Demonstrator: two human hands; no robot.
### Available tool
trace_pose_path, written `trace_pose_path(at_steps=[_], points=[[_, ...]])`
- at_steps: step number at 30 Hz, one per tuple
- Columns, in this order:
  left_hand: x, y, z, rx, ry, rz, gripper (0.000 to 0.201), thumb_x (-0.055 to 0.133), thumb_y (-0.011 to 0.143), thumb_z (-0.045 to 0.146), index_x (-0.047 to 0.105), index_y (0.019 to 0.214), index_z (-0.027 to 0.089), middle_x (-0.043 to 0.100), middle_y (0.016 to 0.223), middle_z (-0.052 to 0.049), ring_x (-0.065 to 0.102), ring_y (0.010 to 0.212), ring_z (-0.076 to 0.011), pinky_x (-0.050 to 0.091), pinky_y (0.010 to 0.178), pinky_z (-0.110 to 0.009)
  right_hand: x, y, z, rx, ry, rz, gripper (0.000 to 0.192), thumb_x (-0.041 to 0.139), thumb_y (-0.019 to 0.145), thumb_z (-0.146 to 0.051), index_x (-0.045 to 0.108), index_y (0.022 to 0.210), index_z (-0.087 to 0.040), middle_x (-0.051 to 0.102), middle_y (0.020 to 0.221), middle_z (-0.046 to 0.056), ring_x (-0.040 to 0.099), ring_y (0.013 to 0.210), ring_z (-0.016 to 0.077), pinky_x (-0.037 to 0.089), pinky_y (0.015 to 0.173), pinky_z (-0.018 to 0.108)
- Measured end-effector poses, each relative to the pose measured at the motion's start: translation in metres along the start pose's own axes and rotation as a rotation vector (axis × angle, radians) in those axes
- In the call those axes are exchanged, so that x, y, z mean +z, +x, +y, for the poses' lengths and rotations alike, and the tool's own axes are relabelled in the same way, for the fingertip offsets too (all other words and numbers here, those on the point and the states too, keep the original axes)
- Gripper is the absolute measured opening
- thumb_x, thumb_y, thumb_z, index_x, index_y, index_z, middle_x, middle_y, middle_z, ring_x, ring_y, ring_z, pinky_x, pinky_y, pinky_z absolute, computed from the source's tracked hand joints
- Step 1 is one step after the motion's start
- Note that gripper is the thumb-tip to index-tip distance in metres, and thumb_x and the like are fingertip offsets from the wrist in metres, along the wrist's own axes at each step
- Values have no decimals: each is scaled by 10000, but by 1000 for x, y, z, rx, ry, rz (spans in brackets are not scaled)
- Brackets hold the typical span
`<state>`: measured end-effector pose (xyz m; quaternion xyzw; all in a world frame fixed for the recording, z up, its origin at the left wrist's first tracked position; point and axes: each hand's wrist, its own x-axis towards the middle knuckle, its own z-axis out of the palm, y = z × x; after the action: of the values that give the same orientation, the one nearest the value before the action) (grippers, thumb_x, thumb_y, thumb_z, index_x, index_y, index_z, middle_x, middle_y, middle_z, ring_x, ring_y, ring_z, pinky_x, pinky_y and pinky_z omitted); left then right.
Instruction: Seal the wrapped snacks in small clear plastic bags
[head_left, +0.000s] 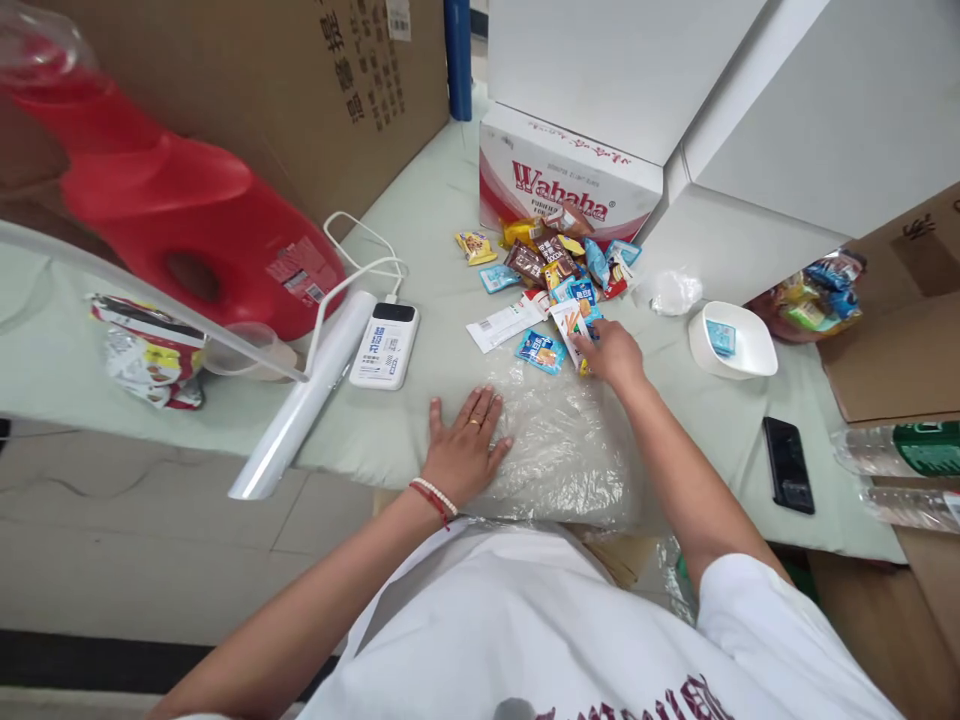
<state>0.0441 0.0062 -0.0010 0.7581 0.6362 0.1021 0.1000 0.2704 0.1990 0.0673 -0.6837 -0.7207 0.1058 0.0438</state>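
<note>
My left hand (463,450) lies flat with its fingers spread, partly on the edge of a clear plastic bag (577,450) spread along the table's front. At the near side of a heap of small wrapped snacks, my right hand (616,355) has its fingers closed at a white snack packet (570,325) with an orange picture; its fingertips are partly hidden. A blue biscuit packet (541,351) lies just left of it, beside a long white packet (506,325). Brown cocoa packets (527,262) and a yellow packet (475,247) are farther back.
A white bowl (765,355) at right holds a blue packet (721,338). Near it are a black phone (787,465) and plastic bottles (926,450). On the left stand a power bank (385,345), a red jug (195,220) and a white tube (300,400). A Wahaha box (570,180) stands behind.
</note>
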Motion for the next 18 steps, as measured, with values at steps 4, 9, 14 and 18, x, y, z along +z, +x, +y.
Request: trace_pose_path(at_steps=[4, 9, 14, 18], points=[[-1, -9, -5, 40, -27, 15, 595, 411, 1057, 430, 423, 1613, 218, 356, 1690, -141, 371, 1565, -340, 67, 1276, -732, 10, 20, -15, 50, -135, -106, 624, 674, 915, -582, 618, 1373, -161, 619, 1325, 184, 668, 1111, 311, 516, 889, 363], [-1, -10, -7, 47, -82, 23, 589, 411, 1064, 451, 445, 1600, 209, 360, 1687, -137, 372, 1565, -324, 23, 1291, -707, -11, 10, -16, -153, -139, -9, 611, 688, 917, -476, 574, 1425, -156, 594, 1326, 176, 647, 1139, 318, 519, 923, 377], [0, -9, -7, 47, -81, 35, 602, 416, 1060, 461, 434, 1605, 207, 368, 1686, -137, 367, 1567, -334, 38, 1284, -722, -8, 32, -84, -664, -236, -90, 567, 607, 965, -335, 493, 1512, -243, 491, 1530, 137, 625, 1198, 308, 515, 892, 361], [1, -10, -8, 44, -75, 38, 602, 409, 1059, 468, 438, 1603, 212, 384, 1681, -129, 374, 1564, -330, 63, 1288, -713, 6, 67, -123, -817, -417, -352, 658, 732, 856, -283, 538, 1484, -263, 550, 1508, 113, 635, 1212, 301, 503, 902, 335]])
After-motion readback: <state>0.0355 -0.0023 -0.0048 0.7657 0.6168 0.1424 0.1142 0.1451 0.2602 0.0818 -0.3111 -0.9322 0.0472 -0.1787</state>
